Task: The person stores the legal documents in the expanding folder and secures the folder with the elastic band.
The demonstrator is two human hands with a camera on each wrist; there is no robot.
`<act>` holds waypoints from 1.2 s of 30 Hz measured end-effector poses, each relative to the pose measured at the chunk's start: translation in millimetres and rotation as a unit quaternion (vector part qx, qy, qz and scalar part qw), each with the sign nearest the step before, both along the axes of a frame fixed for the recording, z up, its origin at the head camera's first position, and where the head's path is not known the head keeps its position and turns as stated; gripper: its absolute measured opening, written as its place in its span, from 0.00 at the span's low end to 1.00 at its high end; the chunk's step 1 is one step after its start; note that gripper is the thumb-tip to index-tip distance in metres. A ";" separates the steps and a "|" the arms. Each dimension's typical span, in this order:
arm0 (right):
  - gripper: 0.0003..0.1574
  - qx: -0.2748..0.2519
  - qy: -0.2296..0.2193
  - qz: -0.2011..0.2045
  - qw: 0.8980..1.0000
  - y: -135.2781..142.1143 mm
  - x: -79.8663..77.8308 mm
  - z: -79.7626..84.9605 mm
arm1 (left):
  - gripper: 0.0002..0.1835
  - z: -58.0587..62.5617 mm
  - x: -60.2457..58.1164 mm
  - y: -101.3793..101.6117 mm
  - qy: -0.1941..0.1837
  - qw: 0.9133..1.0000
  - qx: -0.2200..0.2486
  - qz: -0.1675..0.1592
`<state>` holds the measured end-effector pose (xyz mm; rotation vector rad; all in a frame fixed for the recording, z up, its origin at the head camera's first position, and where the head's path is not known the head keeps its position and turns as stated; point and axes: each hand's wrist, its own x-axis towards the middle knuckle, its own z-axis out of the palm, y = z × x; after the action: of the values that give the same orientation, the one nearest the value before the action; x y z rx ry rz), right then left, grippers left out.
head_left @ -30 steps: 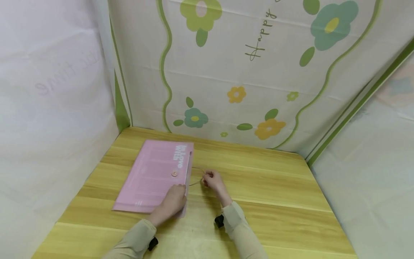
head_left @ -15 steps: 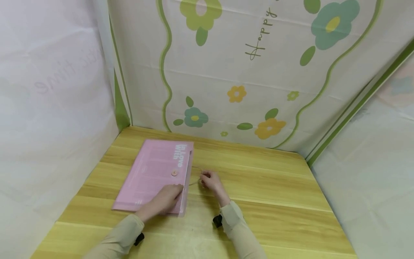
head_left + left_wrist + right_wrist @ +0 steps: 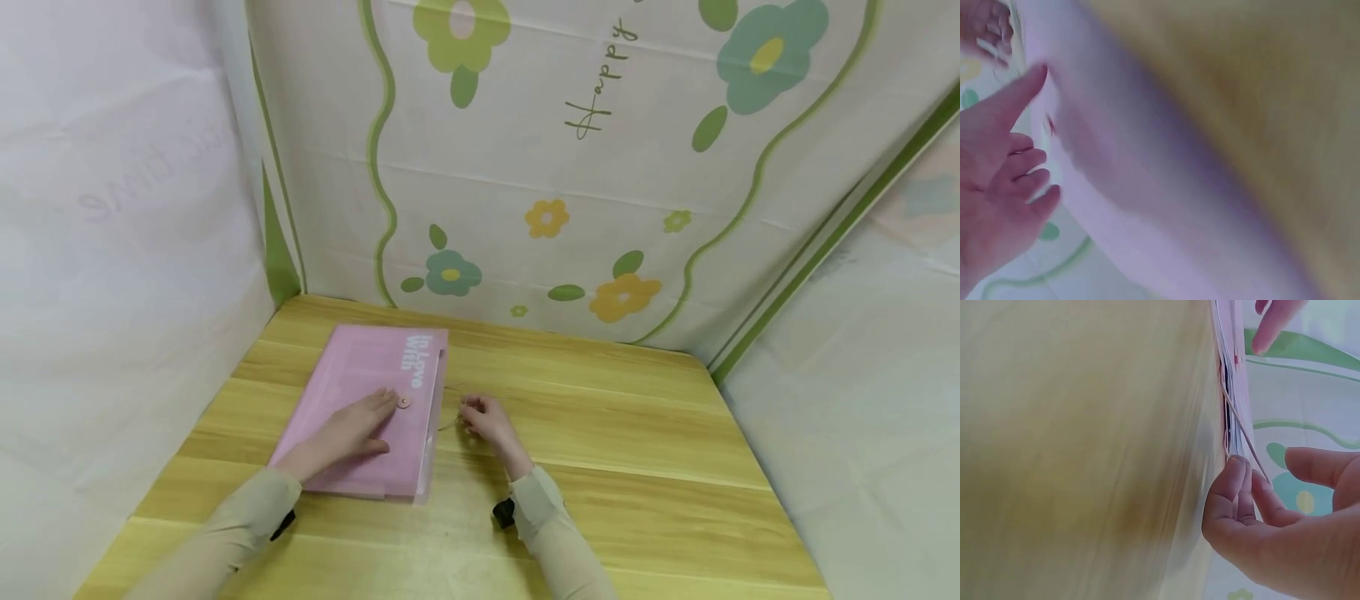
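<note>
A pink document folder with white lettering lies on the wooden table, a small round button near its right edge. Over the folder's face my left hand spreads its straight fingers, tips beside the button; the left wrist view has this hand with thumb apart. Off the right edge, my right hand holds a thin cord that loops out of the folder. Close up in the right wrist view, the cord runs to the curled fingers of that hand, its thumb held away. Layered sheets show at the folder's edge.
The wooden table extends to the right and front of the folder. A white cloth wall with printed flowers rises behind it, and pale cloth walls stand at both sides.
My left hand has left the folder's right edge, moving left and up onto its face, and its fingers have straightened. The right hand has shifted slightly left with the cord.
</note>
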<state>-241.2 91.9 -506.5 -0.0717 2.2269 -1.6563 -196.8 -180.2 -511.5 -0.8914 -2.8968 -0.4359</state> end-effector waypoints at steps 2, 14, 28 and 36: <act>0.27 0.000 0.003 0.005 1.000 0.5 0.3 -0.5 | 0.52 2.3 -7.4 -7.4 -0.033 0.999 -0.010 0.012; 0.26 -0.035 0.007 0.015 0.999 -2.1 2.0 -1.5 | 0.64 0.2 -27.5 -8.7 -0.142 0.989 -0.022 0.031; 0.20 -0.004 0.048 0.024 0.999 -2.6 2.2 7.4 | 0.65 -6.0 -33.9 25.1 -0.136 0.990 -0.021 0.026; 0.18 0.065 0.109 0.044 0.991 -3.8 -0.1 8.7 | 0.64 -3.0 -31.5 38.7 -0.122 0.992 -0.021 0.012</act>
<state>-241.2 88.1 -497.8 -0.3262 2.4487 -1.5152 -228.4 -141.4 -514.6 -0.8628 -3.1459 -0.5185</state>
